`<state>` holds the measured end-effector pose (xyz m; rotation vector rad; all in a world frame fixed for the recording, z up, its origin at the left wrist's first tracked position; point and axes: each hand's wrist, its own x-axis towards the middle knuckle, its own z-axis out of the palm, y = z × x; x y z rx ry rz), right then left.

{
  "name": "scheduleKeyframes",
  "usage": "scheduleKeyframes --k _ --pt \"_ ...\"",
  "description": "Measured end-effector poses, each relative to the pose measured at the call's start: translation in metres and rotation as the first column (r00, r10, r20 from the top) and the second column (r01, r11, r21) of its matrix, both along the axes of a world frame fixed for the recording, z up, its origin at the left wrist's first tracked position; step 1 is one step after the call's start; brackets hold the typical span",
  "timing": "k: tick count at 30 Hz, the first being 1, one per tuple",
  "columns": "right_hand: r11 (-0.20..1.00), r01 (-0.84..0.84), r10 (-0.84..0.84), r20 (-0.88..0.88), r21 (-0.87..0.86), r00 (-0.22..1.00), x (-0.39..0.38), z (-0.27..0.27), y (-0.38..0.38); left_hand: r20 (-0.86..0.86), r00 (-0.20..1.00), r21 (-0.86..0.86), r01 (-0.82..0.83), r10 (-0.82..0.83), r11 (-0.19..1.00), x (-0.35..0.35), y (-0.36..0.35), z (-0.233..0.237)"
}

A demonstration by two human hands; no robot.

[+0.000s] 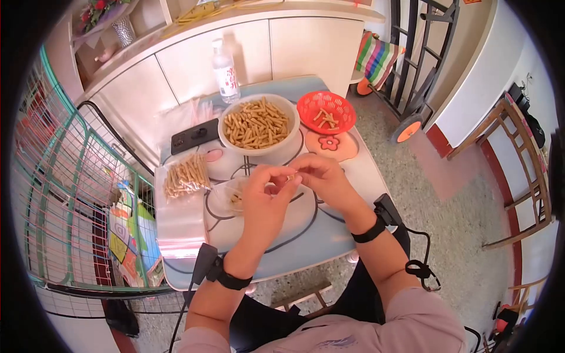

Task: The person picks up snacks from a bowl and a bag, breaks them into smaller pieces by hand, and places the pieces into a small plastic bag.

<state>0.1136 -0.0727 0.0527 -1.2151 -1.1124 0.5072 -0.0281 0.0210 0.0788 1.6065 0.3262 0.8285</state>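
My left hand (265, 191) and my right hand (323, 179) meet over the middle of the table, fingertips pinched together. Something small and pale shows between them, too small to name. Just beyond stands a white bowl (221, 134) heaped with short tan sticks (258, 123). To its right, a red plastic basket (347, 122) has several of the same sticks in it. Beside my left wrist lies a clear bag (222, 195) with a few sticks inside, partly hidden by that hand. Further left, a fuller clear bag (187, 176) is packed with sticks.
Flat clear plastic bags (181, 226) lie at the table's left edge. A dark phone (194, 136) and a clear bottle (226, 76) are at the back. A green wire cage (82, 176) stands left; a folded cart (418, 76) and a wooden chair (518, 153) are right.
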Motion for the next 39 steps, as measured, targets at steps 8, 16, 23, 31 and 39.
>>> scheduleKeyframes --k 8,16,23,31,39 --pt "0.999 0.034 -0.033 0.085 -0.011 0.996 -0.008 0.005 0.002 0.040 0.995 0.129 -0.098 0.094 0.987 0.000 0.010 -0.002" --pt "0.979 0.118 -0.085 0.195 -0.168 0.977 -0.013 0.021 -0.006 0.042 0.991 0.191 -0.129 0.124 0.973 -0.001 0.008 0.002" --pt "0.992 0.086 -0.053 0.311 -0.091 0.949 -0.007 0.014 -0.002 0.039 0.989 0.301 -0.146 0.141 0.942 0.000 0.010 -0.001" --pt "0.997 0.081 -0.078 0.413 0.010 0.907 -0.003 0.002 0.006 0.090 0.974 0.403 -0.224 0.206 0.887 0.001 0.013 -0.006" --pt "0.994 0.106 -0.099 0.432 0.008 0.896 -0.005 0.008 0.005 0.146 0.957 0.562 -0.290 0.252 0.774 0.004 0.015 -0.005"
